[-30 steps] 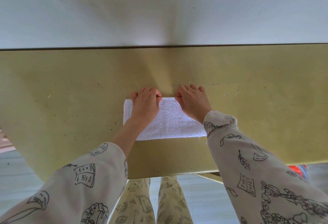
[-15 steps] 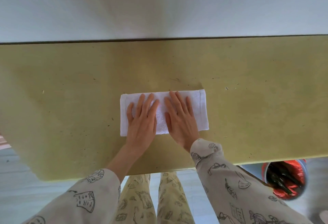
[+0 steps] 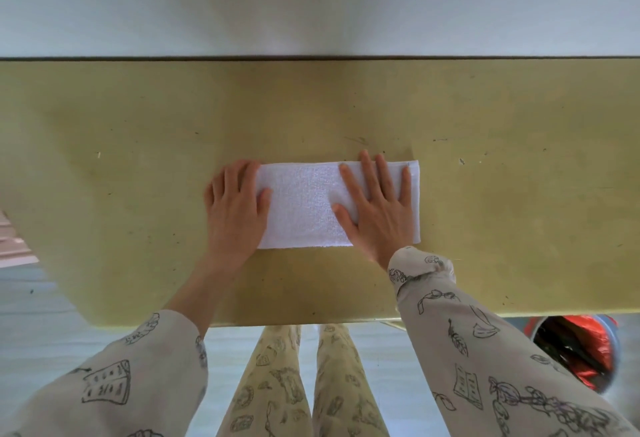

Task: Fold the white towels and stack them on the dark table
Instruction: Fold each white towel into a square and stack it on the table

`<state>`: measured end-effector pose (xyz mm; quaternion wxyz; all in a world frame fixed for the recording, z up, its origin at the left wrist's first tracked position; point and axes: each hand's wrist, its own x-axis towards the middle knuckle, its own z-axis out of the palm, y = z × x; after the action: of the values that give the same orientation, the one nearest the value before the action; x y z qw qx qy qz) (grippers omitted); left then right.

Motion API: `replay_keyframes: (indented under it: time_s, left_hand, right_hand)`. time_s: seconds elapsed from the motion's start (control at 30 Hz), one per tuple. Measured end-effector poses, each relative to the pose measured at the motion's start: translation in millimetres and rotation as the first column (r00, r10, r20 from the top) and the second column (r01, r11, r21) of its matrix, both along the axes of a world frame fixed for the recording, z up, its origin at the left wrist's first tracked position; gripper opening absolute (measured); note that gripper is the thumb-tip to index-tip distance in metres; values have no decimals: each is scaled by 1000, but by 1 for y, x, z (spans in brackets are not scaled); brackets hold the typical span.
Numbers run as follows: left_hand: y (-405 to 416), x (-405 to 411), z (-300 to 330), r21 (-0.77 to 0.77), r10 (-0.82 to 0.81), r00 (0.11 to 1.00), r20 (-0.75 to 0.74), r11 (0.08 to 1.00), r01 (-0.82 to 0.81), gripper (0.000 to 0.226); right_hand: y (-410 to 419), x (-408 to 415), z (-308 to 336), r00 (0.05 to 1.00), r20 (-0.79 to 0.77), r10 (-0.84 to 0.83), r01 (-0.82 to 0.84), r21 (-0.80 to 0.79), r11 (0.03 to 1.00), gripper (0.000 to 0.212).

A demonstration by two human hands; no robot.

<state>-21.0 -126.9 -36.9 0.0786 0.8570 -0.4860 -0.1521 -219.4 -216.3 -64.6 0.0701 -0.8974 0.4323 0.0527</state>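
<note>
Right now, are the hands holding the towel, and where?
Nothing is gripped. The right hand lies flat on the right half of the towel. The left hand rests at its left end; whether its fingers curl round that edge cannot be told.

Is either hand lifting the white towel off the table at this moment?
No. The left hand and right hand both lie flat with straight fingers on the white towel, which lies flat on the table.

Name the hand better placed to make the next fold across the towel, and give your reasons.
Probably the left hand: it lies over the towel's left short end, fingers at that edge, ready to lift it across. The right hand lies flat further in, suited to hold the towel down.
</note>
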Motion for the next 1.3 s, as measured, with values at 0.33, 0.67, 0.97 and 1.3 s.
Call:
replay_keyframes:
  time_s: [0.33, 0.67, 0.97, 1.3]
  left_hand:
    - [-53, 23, 33, 336, 183, 946, -269, 938, -86, 24]
    - [-28, 13, 35, 230, 443, 670, -595, 893, -386, 16]
    - [-25, -4, 51, 25, 264, 873, -410, 960, -279, 20]
    - [-78, -89, 59, -193, 64, 894, -443, 967, -165, 22]
  right_hand:
    - [0, 0, 1, 1000, -25, -2, 3, 24, 1000, 62]
    - [0, 0, -1, 1000, -21, 2, -2, 35, 999, 61]
    - [-8, -6, 30, 884, 438, -162, 27, 298, 954, 54]
    - [-27, -55, 59, 518, 261, -814, 317, 826, 466, 29]
